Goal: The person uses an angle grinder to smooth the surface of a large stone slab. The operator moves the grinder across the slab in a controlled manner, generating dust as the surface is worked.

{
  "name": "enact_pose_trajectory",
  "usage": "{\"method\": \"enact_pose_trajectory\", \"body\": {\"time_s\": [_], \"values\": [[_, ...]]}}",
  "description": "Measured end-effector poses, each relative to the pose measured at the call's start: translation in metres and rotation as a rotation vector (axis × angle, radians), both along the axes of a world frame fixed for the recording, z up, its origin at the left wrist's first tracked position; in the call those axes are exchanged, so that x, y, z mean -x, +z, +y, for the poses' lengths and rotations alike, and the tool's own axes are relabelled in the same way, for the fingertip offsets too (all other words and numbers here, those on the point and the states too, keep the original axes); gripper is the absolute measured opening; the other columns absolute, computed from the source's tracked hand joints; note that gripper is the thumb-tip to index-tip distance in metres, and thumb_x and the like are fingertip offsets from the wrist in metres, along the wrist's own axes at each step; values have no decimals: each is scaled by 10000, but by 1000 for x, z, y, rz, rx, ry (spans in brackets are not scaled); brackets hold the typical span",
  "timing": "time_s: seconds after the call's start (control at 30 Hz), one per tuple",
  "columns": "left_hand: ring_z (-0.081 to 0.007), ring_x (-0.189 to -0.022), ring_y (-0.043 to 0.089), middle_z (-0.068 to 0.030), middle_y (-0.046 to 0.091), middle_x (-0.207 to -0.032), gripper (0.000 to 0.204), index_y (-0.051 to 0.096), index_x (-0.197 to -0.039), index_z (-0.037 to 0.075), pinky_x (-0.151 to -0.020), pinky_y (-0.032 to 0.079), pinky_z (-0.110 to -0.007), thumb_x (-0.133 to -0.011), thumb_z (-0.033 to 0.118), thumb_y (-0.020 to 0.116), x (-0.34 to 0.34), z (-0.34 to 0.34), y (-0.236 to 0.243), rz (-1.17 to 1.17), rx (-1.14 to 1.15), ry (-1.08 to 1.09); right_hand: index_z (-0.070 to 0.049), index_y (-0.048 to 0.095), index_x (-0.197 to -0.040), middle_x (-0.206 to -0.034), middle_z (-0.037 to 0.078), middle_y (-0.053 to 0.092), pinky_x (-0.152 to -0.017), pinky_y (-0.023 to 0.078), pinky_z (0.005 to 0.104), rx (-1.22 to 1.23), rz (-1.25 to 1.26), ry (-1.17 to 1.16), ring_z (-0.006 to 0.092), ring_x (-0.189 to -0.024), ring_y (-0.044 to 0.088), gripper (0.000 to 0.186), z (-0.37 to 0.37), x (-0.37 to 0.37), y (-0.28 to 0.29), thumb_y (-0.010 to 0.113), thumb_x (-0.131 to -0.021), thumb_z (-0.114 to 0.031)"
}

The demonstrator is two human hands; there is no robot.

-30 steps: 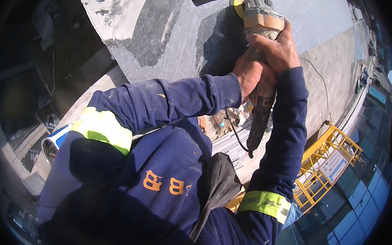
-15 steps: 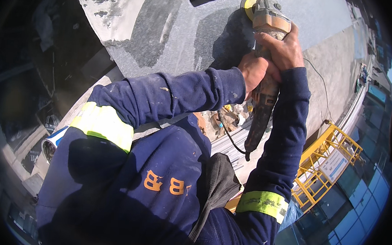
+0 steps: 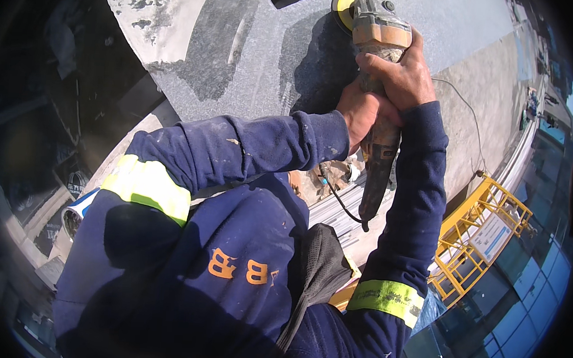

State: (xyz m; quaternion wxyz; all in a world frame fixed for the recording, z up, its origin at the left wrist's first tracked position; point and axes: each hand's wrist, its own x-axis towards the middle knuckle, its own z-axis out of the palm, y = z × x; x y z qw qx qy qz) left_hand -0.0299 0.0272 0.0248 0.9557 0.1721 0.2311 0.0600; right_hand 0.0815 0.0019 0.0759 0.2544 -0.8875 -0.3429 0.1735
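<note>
Both of my hands are wrapped around a dusty orange-and-black angle grinder. My right hand closes around its neck just below the orange collar. Lower on the body, my left hand grips it, its fingers partly covered by the right hand. At the grinder's far end, a yellow-faced disc is tilted against a grey slab; the exact contact is hard to see. Darker grey patches and my shadow lie on the slab's surface beside the disc. A black cord hangs from the grinder's near end.
A yellow metal frame with a white sign stands to the right. Near it, a thin cable runs across the concrete. Long pale bars and loose debris lie below the grinder. The slab's left edge borders a dark area.
The grinder and both hands have shifted left and slightly up, so the disc sits farther left over the slab. The grip of both hands is unchanged.
</note>
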Motion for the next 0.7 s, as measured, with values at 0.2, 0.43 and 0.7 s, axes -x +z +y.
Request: {"method": "enact_pose_trajectory", "body": {"time_s": [0.2, 0.43, 0.7], "values": [[-272, -747, 694, -159, 661, -859, 328, 606, -1022, -39, -675, 599, -392, -737, 112, 550, 2, 3, -2, -63, 12, -150, 46, 302, -1392, -1107, 289, 638, -883, 533, 408, 56, -43, -66, 399, -1004, 663, 1003, 0, -1, 2, 799, -642, -397], [-259, -728, 694, -143, 662, -860, 328, 598, -1030, -25, -665, 601, -379, -729, 101, 560, 18, -7, 7, -9, -18, 73, 21, 307, -1408, -1133, 285, 634, -911, 521, 401, 33, 45, 46, 403, -1050, 646, 986, -1, 18, -2, 794, -652, -382], [-252, -690, 688, -149, 660, -821, 286, 613, -964, -37, -601, 593, -370, -716, 93, 557, 16, -3, 4, 20, -34, 50, 31, 308, -1402, -1132, 290, 634, -917, 520, 395, 57, 33, 69, 417, -1048, 643, 1016, 2, 12, -4, 803, -633, -411]]}}
